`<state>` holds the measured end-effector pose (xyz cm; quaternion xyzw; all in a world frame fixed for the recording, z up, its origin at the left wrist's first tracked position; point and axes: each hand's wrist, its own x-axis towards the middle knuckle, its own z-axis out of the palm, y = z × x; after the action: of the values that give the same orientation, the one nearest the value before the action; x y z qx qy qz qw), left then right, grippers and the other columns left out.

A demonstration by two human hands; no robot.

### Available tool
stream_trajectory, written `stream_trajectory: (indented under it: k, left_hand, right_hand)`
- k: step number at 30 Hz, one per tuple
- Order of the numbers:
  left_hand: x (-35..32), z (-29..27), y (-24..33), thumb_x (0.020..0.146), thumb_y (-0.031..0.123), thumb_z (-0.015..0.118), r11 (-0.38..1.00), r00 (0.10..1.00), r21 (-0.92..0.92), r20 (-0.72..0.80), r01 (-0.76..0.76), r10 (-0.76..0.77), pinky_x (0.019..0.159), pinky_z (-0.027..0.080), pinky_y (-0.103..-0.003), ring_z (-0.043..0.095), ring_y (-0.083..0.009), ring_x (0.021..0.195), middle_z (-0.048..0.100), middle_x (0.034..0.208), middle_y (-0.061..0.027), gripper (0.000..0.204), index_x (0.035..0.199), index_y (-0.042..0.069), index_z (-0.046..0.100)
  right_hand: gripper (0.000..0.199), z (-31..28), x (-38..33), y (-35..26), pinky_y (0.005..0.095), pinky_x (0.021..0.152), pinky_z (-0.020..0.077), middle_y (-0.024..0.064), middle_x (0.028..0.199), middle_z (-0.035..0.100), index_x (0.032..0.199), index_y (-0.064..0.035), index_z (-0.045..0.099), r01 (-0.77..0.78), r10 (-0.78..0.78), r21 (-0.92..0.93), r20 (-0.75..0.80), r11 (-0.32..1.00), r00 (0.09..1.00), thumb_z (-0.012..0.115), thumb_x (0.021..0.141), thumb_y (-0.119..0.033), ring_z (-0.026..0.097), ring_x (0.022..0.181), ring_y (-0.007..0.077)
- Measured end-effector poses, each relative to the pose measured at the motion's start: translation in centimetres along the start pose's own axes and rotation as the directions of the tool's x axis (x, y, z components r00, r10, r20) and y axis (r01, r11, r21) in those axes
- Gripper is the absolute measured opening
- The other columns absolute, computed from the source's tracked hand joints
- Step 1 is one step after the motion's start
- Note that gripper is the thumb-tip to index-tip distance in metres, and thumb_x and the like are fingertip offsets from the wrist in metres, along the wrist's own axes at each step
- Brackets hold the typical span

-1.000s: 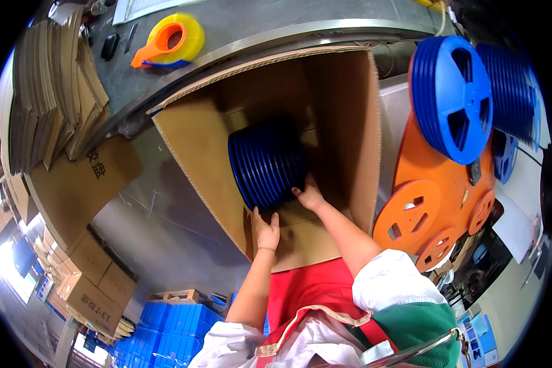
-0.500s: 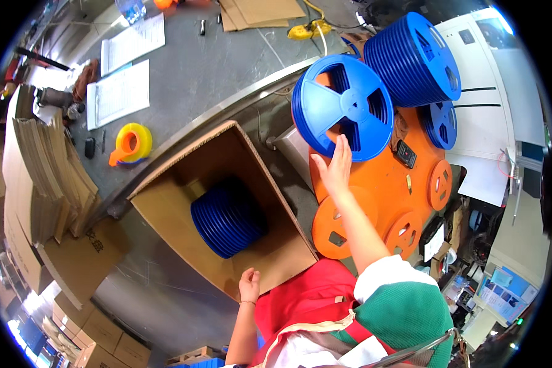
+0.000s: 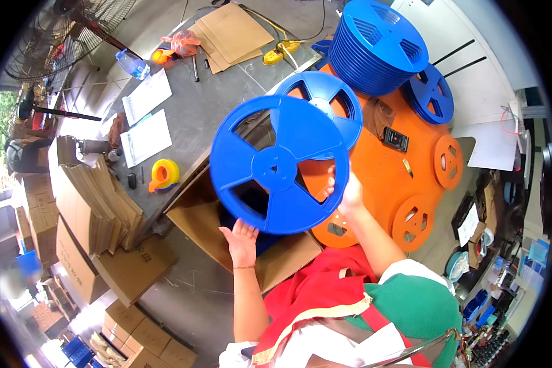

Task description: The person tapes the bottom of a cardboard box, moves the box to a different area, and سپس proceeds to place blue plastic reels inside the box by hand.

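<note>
A blue plastic reel (image 3: 287,161) is raised over the open cardboard box (image 3: 288,259), its flat spoked face turned up. My right hand (image 3: 348,193) grips its right edge, with fingertips showing through a cut-out. Palm up and fingers spread, my left hand (image 3: 241,244) is at the reel's lower rim and seems to touch it. The raised reel hides most of the box's inside, though some dark blue shows there. Behind it, another blue reel (image 3: 348,113) lies on the orange round-edged surface (image 3: 374,184).
A tall stack of blue reels (image 3: 374,55) stands at the far right beside a smaller blue reel (image 3: 432,95). The grey table (image 3: 208,98) carries papers (image 3: 147,138), yellow-orange tape (image 3: 164,175) and flat cardboard (image 3: 233,34). Folded cartons (image 3: 101,208) lean at left.
My right hand has taken a blue reel from the orange surface and brought it left over the box. My left hand has opened and reached the reel's lower rim. The view has shifted.
</note>
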<state>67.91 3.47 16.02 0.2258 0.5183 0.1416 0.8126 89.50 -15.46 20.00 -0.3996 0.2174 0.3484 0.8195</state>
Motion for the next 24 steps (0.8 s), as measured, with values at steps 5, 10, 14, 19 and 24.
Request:
stream_trajectory:
  k: [5,10,14,19,24]
  left_hand:
    - [-2.6,1.5,3.0,0.077,0.065,0.044,0.981,0.982,-0.133,0.111,-0.141,0.156,0.069,0.045,-0.030,0.052,-0.0148,0.074,0.055,0.083,-0.0005,0.064,0.107,0.008,0.051]
    - [-4.6,1.6,3.5,0.078,0.061,0.046,0.933,0.936,-0.083,-0.058,-0.351,0.347,0.060,0.041,-0.025,0.044,-0.0092,0.062,0.044,0.070,0.0041,0.057,0.101,0.010,0.051]
    - [-5.1,0.0,4.2,0.078,0.063,0.043,0.927,0.914,-0.001,-0.170,-0.375,0.369,0.060,0.040,-0.027,0.043,-0.0120,0.061,0.044,0.069,0.0018,0.064,0.105,0.006,0.049]
    - [-5.7,-1.6,4.6,0.077,0.064,0.043,0.922,0.907,-0.024,-0.191,-0.388,0.376,0.062,0.041,-0.028,0.044,-0.0125,0.061,0.045,0.068,0.0013,0.065,0.104,0.005,0.049]
    - [-6.3,-2.4,4.7,0.078,0.059,0.047,0.920,0.904,0.017,-0.179,-0.392,0.389,0.061,0.042,-0.029,0.047,-0.0132,0.063,0.047,0.068,0.0000,0.059,0.102,0.005,0.049]
  right_hand:
    - [0.050,-1.4,2.7,1.5,0.0314,0.051,0.0435,0.0045,0.057,0.050,0.089,-0.0055,0.054,-0.268,0.268,-0.018,0.118,0.963,0.956,0.031,0.091,-0.050,0.049,0.049,0.0169]
    - [0.048,-5.1,14.2,4.6,0.0348,0.074,0.0469,0.0157,0.088,0.062,0.105,0.0006,0.055,0.447,-0.420,-0.801,0.274,0.398,0.865,0.049,0.087,-0.044,0.059,0.084,0.0256]
    - [0.050,-5.7,16.3,3.4,0.0386,0.092,0.0375,0.0175,0.110,0.055,0.110,0.0007,0.052,0.301,-0.234,-0.776,0.493,-0.555,0.838,0.066,0.074,-0.032,0.049,0.107,0.0312]
    - [0.034,-6.4,14.9,3.9,0.0397,0.096,0.0324,0.0143,0.107,0.056,0.105,-0.0015,0.054,0.327,-0.206,-0.749,0.521,-0.576,0.828,0.061,0.079,-0.022,0.051,0.103,0.0271]
    - [0.028,-1.7,7.5,0.5,0.0366,0.083,0.0395,0.0124,0.090,0.061,0.097,0.0007,0.054,0.606,-0.411,-0.611,0.791,-0.509,0.452,0.058,0.083,-0.023,0.057,0.084,0.0255]
